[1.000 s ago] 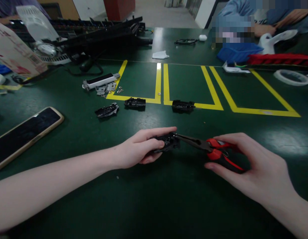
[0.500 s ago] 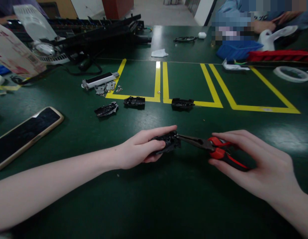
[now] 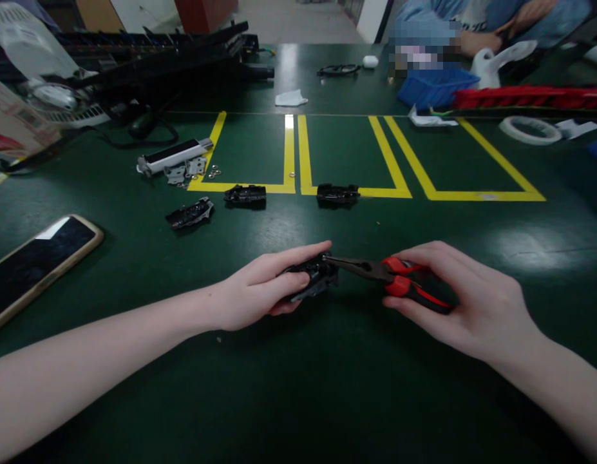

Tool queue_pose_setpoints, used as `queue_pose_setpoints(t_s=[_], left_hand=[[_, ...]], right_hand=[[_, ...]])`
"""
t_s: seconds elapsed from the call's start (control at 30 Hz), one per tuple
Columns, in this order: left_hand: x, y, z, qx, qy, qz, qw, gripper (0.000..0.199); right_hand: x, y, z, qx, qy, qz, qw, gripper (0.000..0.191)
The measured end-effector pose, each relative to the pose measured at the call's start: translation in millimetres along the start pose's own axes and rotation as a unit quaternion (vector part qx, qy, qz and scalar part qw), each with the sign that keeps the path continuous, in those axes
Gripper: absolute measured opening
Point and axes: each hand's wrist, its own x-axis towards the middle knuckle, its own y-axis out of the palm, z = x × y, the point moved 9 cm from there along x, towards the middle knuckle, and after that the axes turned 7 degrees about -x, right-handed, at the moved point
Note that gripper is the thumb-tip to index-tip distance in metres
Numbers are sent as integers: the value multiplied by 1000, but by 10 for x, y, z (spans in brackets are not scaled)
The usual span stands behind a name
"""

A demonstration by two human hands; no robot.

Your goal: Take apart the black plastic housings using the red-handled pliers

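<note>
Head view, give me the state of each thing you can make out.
Left hand: closed on the held black part.
Held black part: partly covered by that hand.
Right hand: holding the red-handled pliers.
Red-handled pliers: tips at held black part's end; clamped or not, unclear.
Phone: screen up, dark but for a reflection.
Loose black parts: all three lying apart.
White roll: lying flat.

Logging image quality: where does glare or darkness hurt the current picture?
Head view: glare on the tabletop beyond the right hand and on the phone; head view: near tabletop dim, black part in the left hand low in detail.
</note>
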Motion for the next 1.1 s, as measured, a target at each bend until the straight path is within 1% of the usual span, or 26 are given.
queue_pose_setpoints(t_s=[0.07, 0.13, 0.2, 0.3, 0.47, 0.67, 0.83, 1.0, 1.1], left_hand=[[6, -2, -4, -6, 1, 9, 1000, 57], [14, 5, -8, -9, -1, 25, 1000, 58], [20, 10, -14, -6, -1, 36, 999, 58], [22, 5, -17, 3, 1, 35, 999, 57], [26, 4, -17, 0, 19, 27, 999, 55], [29, 11, -2, 15, 24, 41, 999, 53], [17, 24, -17, 33, 24, 45, 998, 51], [17, 24, -41, 23, 18, 40, 999, 50], [22, 34, -49, 14, 23, 47, 999, 49]], right_hand=[[-6, 7, -34, 3, 17, 8, 1000, 41], [-3, -28, -29, -1, 16, -5, 1000, 39], [4, -70, 17, -7, -6, -24, 1000, 38], [8, -95, 75, -15, -36, -38, 999, 40], [7, -97, 67, -32, -34, -38, 998, 40], [7, -102, 85, -43, -46, -38, 997, 38], [-13, -65, 101, -23, -49, -28, 998, 39], [-24, -31, 75, 0, -33, -14, 999, 37], [-26, -22, 59, 10, -25, -7, 1000, 37]])
